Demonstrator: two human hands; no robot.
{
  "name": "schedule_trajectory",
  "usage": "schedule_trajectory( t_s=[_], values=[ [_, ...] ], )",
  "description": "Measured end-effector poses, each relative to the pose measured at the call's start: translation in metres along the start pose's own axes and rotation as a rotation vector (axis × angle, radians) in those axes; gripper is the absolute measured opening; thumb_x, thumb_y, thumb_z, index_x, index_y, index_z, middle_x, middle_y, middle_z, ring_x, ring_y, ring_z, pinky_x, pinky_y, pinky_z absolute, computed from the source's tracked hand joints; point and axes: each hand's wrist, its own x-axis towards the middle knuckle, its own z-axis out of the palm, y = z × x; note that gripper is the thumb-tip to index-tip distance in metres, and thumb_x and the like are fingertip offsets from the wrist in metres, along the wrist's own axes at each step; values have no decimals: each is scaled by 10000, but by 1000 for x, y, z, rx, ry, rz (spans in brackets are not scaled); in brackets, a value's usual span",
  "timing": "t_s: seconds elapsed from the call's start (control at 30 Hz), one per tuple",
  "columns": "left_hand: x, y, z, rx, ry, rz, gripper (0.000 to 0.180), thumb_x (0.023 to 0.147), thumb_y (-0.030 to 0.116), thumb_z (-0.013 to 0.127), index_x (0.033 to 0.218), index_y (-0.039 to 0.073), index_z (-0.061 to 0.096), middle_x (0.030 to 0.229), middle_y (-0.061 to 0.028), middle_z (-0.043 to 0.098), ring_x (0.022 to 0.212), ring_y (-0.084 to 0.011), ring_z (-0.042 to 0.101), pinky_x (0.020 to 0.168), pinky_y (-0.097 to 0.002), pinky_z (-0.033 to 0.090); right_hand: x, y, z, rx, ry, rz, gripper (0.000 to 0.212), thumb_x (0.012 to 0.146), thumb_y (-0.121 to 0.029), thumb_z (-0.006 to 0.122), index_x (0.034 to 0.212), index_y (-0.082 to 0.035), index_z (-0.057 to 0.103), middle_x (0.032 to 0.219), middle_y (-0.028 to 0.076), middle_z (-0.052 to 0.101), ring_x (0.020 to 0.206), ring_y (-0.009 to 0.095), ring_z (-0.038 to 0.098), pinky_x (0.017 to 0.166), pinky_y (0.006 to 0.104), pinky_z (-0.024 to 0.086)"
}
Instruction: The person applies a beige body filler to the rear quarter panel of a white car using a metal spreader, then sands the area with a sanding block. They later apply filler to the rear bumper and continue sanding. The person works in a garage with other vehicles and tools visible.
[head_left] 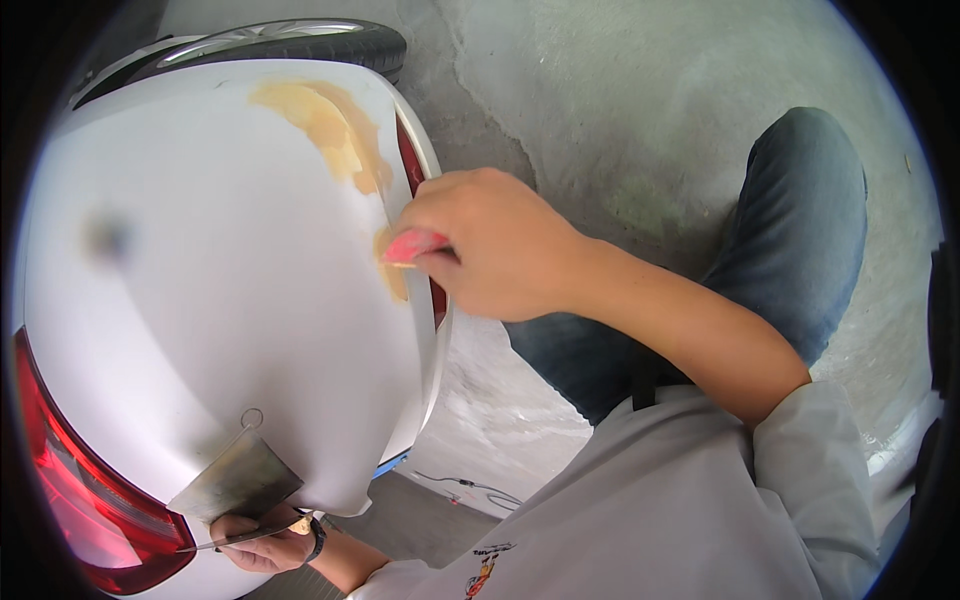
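My right hand (490,240) is closed around a red-pink spreader (412,246), its edge against a small tan putty patch (396,286) beside the car's rear edge. A larger patch of tan and pale-yellow putty (335,130) curves along the white car body panel (230,240) above it. Low on the left, my left hand (262,545) grips a grey metal mixing plate (242,480) that has a ring at its corner. A thin, blade-like edge crosses by its fingers, with a dab of tan putty (300,524) near the thumb.
A red tail light (90,490) lies at the lower left, and a narrow red reflector strip (438,300) runs along the panel's right edge. The car's wheel (290,42) is at the top. Concrete floor (640,90) spreads to the right, with a thin dark cable (470,485) below the bumper.
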Motion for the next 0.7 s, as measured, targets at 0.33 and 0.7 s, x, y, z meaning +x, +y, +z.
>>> schedule_trajectory(
  t_s=[0.33,0.7],
  values=[
    [-10,6,-7,280,25,-43,409,1113,220,420,1059,-134,617,965,-199,605,845,-259,542,780,-373,439,62,59,-40,267,222,170,215,914,-182,718,1097,-89,785,974,132,769,866,256,704,815,360,553],
    [11,29,22,422,-72,-155,459,1124,362,389,826,22,468,740,-38,391,652,-154,375,602,-301,333,151,69,-57,18,105,-201,194,933,-147,687,1084,-80,788,1045,90,772,951,239,710,887,341,556]
  ],
)
